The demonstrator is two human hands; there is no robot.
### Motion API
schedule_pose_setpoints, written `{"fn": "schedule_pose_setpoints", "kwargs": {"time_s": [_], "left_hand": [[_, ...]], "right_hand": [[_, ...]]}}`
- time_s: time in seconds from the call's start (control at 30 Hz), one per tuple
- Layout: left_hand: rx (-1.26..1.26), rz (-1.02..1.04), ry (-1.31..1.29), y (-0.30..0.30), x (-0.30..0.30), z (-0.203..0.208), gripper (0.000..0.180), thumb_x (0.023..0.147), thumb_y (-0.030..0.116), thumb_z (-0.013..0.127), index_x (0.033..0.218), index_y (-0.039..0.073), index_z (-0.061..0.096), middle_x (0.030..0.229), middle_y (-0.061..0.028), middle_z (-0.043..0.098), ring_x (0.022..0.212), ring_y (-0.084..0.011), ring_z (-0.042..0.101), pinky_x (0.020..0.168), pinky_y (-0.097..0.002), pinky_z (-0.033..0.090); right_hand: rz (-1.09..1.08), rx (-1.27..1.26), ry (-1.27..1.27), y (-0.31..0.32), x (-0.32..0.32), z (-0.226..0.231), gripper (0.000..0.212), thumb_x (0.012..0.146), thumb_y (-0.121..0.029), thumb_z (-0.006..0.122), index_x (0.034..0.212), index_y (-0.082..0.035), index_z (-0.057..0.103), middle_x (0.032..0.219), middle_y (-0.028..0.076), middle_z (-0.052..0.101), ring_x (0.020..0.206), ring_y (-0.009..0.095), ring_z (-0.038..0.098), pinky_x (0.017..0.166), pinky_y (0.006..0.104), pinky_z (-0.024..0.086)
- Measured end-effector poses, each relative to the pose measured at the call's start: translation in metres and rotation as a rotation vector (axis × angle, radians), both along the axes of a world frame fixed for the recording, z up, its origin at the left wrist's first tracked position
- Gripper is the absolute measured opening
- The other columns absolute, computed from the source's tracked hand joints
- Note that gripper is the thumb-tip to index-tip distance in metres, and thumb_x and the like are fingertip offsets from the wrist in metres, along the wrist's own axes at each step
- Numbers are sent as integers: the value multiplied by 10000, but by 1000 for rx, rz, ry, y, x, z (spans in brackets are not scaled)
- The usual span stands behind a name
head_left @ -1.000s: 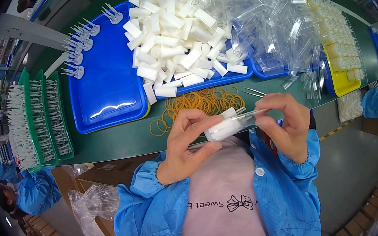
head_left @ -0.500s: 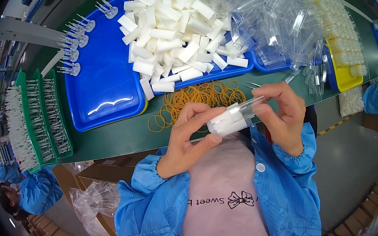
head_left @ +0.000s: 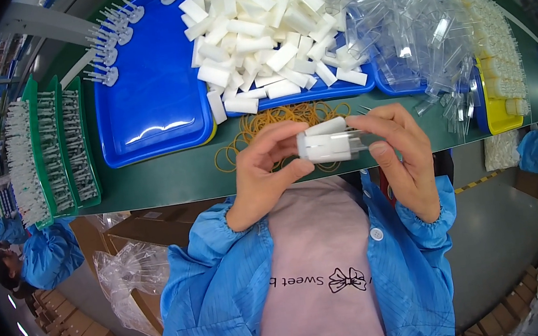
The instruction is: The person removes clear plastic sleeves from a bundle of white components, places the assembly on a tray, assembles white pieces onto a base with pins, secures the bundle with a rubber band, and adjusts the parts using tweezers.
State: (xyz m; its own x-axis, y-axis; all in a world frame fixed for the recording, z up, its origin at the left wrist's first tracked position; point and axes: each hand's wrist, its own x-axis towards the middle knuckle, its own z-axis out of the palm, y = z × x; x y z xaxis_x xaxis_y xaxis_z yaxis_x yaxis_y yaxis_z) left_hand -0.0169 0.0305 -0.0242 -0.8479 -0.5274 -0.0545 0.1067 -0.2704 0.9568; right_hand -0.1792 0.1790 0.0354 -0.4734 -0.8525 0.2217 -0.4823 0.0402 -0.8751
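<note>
In front of my chest I hold an assembly of white foam blocks (head_left: 332, 147) set around clear plastic, with a round pale base at its left end. My left hand (head_left: 262, 169) pinches that base between thumb and fingers. One foam block (head_left: 326, 126) on the upper side sits slightly tilted against the rest. From the right end, clear plastic prongs (head_left: 355, 141) stick out. The thumb and fingertips of my right hand (head_left: 402, 146) close around these prongs; the exact contact is partly hidden.
Beyond my hands lie tan rubber bands (head_left: 283, 118). A blue tray (head_left: 156, 108) bears white pronged pieces. Farther are piled foam blocks (head_left: 255, 43), clear plastic sheets (head_left: 405, 26) and a yellow tray (head_left: 506, 121). Green racks (head_left: 61, 152) stand left. A person in blue (head_left: 50, 253) is at far left.
The assembly has turned in my hands, and one upper foam block now sits tilted. My left fingers have shifted toward the base. The whole view has shifted slightly.
</note>
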Motion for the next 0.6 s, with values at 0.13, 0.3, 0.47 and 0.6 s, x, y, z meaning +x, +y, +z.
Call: {"fn": "schedule_pose_setpoints", "kwargs": {"time_s": [0.13,0.3,0.47,0.6], "left_hand": [[107,-58,10,3,0,-4,500,746,-25,732,1205,-11,533,1213,-96,491,1062,-176,567,893,-305,493],[48,-29,88,2,-1,-1,487,746,-14,740,1190,-3,540,1202,-85,487,1033,-169,573,874,-294,498],[47,-38,118,1,1,-2,448,777,35,733,1181,-3,543,1173,-78,487,1029,-168,569,885,-294,491],[25,-15,112,1,3,-2,449,788,51,727,1190,-5,535,1186,-84,486,1031,-170,570,889,-296,488]], "right_hand": [[-151,-110,-269,3,4,-13,322,831,-130,640,1121,-3,585,957,98,580,910,198,551,829,293,428],[-129,-114,-315,11,-1,-17,245,806,-91,675,1008,5,573,986,104,588,911,185,556,864,307,424],[-79,-133,-319,12,-2,-17,295,780,-81,702,1031,3,572,995,112,614,971,193,568,870,308,429],[-183,-100,-431,10,4,-9,258,763,-78,713,984,-5,600,952,102,636,1005,222,561,886,333,423]]}}
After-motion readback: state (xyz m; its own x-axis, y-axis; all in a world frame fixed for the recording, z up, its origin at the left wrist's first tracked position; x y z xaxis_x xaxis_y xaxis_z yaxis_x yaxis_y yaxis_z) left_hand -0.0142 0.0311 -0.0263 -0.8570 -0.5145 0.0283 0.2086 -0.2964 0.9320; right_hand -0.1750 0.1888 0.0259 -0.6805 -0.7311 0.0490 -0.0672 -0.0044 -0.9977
